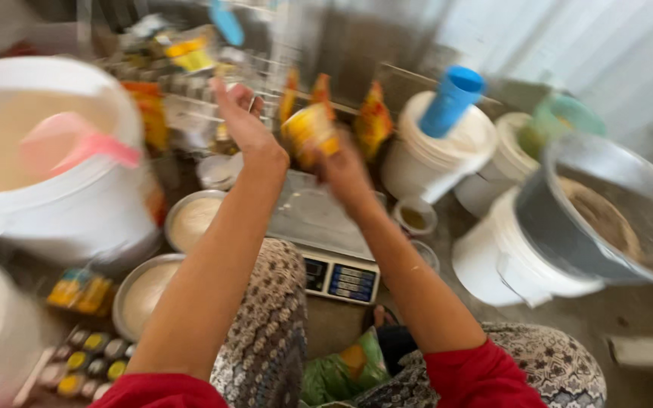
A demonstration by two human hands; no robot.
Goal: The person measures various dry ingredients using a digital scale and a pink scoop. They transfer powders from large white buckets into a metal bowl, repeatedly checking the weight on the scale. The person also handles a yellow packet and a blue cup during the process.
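Observation:
The frame is motion-blurred. My right hand (344, 170) is raised over a digital kitchen scale (319, 227) and grips a yellow and orange packet (310, 130). My left hand (242, 113) is lifted beside it, palm up, fingers apart, holding nothing. It reaches toward a wire rack (190, 83) stocked with yellow packets. Two more orange packets (372, 117) stand behind the scale. Both forearms are bare, with red sleeves at the bottom edge.
A large white bucket (54, 219) holding pale powder and a pink scoop (77, 147) stands at the left. Metal bowls of flour (190, 219) lie near the scale. White lidded tubs (432, 151), a blue cylinder (451, 98) and a grey pail (606, 219) crowd the right. Small jars (88, 359) sit bottom left.

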